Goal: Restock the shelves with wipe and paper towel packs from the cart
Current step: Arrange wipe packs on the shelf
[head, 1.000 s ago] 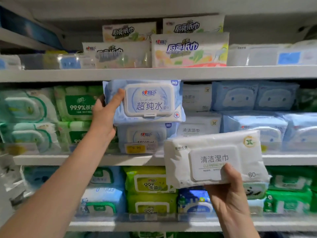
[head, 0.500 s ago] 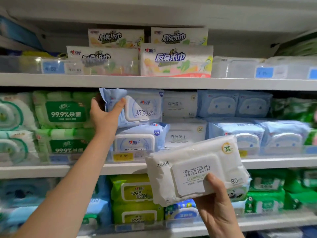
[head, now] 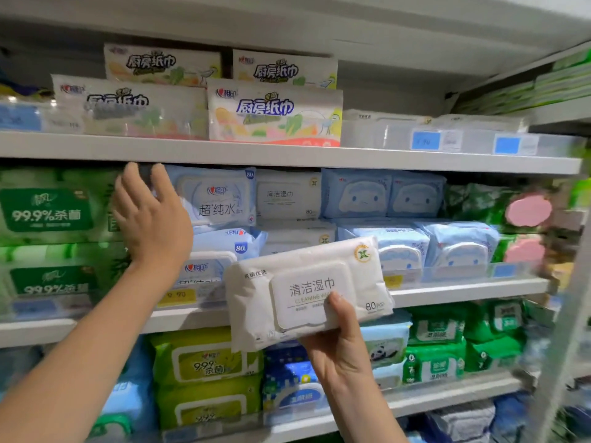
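Observation:
My right hand (head: 342, 343) grips a white wipe pack (head: 307, 290) from below, thumb on its lid, in front of the middle shelf (head: 463, 290). My left hand (head: 150, 215) is raised with fingers spread, just left of a light blue wipe pack (head: 217, 196) that now lies on top of another blue pack (head: 224, 251) on that shelf. The hand holds nothing. More white wipe packs (head: 287, 195) are stacked right of the blue ones.
Kitchen paper towel packs (head: 275, 113) fill the top shelf (head: 287, 155). Green wipe packs (head: 48, 212) sit left of my left hand, blue face-print packs (head: 383, 193) to the right. The lower shelf holds yellow-green (head: 204, 362) and green packs (head: 435, 350). A shelf upright (head: 563, 330) stands at right.
My left hand pushed the blue pack back onto the stack and let go, fingers now spread. The white pack in my right hand tilted and rose slightly; the view shifted right.

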